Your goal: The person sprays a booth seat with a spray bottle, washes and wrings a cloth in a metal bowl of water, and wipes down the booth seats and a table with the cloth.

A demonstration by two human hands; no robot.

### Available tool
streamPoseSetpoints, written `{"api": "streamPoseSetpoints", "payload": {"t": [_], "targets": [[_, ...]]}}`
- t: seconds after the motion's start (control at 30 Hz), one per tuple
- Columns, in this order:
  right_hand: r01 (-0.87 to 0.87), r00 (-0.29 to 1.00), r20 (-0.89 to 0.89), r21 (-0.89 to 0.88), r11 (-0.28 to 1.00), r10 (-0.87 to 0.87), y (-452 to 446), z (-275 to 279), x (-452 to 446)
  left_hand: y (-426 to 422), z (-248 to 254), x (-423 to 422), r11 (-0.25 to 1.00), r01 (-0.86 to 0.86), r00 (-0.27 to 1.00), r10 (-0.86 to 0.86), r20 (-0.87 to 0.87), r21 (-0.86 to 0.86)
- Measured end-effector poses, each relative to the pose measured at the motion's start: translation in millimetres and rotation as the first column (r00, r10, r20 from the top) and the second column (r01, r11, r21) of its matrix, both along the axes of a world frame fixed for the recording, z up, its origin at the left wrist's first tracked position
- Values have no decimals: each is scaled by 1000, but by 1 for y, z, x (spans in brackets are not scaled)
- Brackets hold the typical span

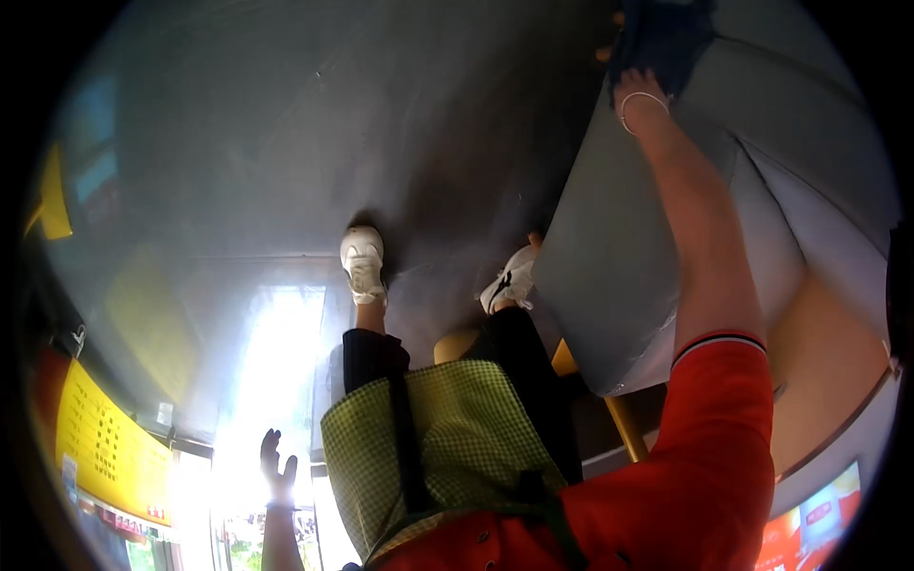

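Observation:
At the upper right, my right hand (pixel 643 92), with a pale bracelet on its wrist, presses on a dark blue cloth (pixel 666 43). The cloth is bunched over the far part of a smooth grey surface (pixel 614 228), lapping its left edge. My arm stretches out fully across that surface. Low on the left, my left hand (pixel 277 466) hangs in the air, dark against bright light. Its fingers are apart and nothing is in them.
Below me is a dark grey floor (pixel 219 162), with my white shoes (pixel 363 257) on it. A yellow leg (pixel 625 428) stands under the grey surface's near corner. A yellow printed sign (pixel 109 443) is at left, a lit screen (pixel 814 519) at lower right.

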State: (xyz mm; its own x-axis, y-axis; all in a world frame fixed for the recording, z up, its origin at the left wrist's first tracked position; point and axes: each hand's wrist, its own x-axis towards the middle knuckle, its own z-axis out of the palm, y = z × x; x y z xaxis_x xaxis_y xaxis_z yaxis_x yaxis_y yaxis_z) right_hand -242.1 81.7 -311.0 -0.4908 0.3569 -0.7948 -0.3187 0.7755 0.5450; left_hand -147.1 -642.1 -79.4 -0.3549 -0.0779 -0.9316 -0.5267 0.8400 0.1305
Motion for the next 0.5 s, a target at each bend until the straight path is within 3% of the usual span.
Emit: {"api": "streamPoseSetpoints", "payload": {"t": [0.1,0.17,0.2,0.23,0.27,0.33,0.37,0.4,0.5], "targets": [[335,922,292,-279,900,-253,-49,-52,71,29,-14,-1,998,-64,993,63,104,11],[388,829,522,-279,878,-200,-113,-77,170,36,-16,0,993,-109,987,104,127,34],[522,766,563,-266,810,-309,-153,-68,206,35,-16,-3,987,-146,982,137,130,68],[410,731,679,-353,841,-71,-184,-58,246,33,-14,-4,977,-185,976,171,133,102],[426,888,393,-506,750,-240,-207,-80,303,30,-12,-4,974,-207,973,195,125,96],[367,903,80,-657,659,-423,-227,-76,317,20,-6,-7,972,-219,970,208,123,86],[476,857,444,-484,734,-263,-221,-67,315,16,-2,-5,969,-236,966,225,123,80],[489,647,751,-277,827,-131,-210,-50,297,11,-1,-1,968,-246,964,239,115,54],[429,787,567,-223,875,-242,-147,-30,173,-2,-1,10,967,-251,961,244,130,41]]}}
